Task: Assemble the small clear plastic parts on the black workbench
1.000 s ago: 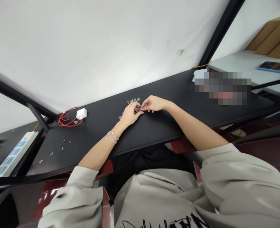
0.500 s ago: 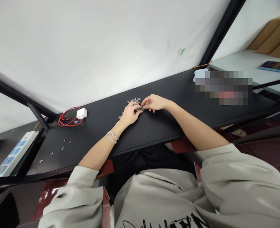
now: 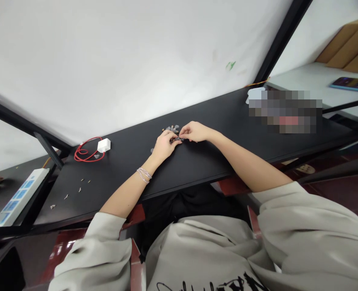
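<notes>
My left hand is closed, with thumb and fingers round a small dark piece whose kind I cannot make out. Right beside it, my right hand pinches at the far end of that piece. Its fingertips are pressed together, and whatever lies between them is too small to name. Just behind both hands sits a little heap of small greyish, clear-looking parts, partly covered by my left fingers. One more small clear part lies left of my left wrist.
On the black tabletop, a white adapter with a red cable lies to the left. Several tiny metal bits are scattered nearer the left edge. A blurred-out object stands at the right. Behind rises a white wall.
The fingers of my right hand have drawn closer together and a touch left towards the dark piece. My left hand stays nearly in place, its grip slightly shifted.
</notes>
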`<state>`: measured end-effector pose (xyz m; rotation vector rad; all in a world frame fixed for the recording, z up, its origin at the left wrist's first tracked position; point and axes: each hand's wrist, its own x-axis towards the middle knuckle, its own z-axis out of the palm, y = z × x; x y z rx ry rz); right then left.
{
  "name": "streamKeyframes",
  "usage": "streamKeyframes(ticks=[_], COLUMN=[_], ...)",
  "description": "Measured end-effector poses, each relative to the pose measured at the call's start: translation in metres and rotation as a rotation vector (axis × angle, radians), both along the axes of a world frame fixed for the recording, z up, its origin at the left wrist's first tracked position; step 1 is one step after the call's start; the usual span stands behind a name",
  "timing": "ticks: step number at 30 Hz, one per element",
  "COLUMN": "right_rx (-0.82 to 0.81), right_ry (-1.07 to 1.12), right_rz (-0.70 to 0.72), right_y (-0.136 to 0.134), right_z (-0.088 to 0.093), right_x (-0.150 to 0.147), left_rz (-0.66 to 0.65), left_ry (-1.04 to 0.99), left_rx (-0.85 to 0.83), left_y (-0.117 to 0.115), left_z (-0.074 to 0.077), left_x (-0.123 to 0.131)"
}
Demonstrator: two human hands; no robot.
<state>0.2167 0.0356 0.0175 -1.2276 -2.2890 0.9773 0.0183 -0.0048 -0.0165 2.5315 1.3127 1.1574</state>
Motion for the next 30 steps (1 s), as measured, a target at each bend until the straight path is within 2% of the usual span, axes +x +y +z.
streamKeyframes(ticks=[7, 10, 15, 30], right_rx=[0.077, 0.062, 0.021, 0.021], right_ry=[-0.023, -0.031, -0.039, -0.053], right_rz=[0.01, 0.003, -0.008, -0.04], right_y=[0.002, -0.002, -0.005, -0.005], right_z=[-0.003, 0.002, 0.006, 0.007], right_x=[0.0, 0.0, 0.0, 0.002], left_rz=[-0.02, -0.037, 0.022, 0.085], left_ry=[0.075, 0.123, 0.177, 0.069], left_rx=[-0.012, -0.021, -0.062, -0.163], left_y=[0.005, 0.004, 0.0, -0.002], left_z=[-0.004, -0.002, 0.002, 0.012], left_x=[-0.005, -0.006, -0.005, -0.004])
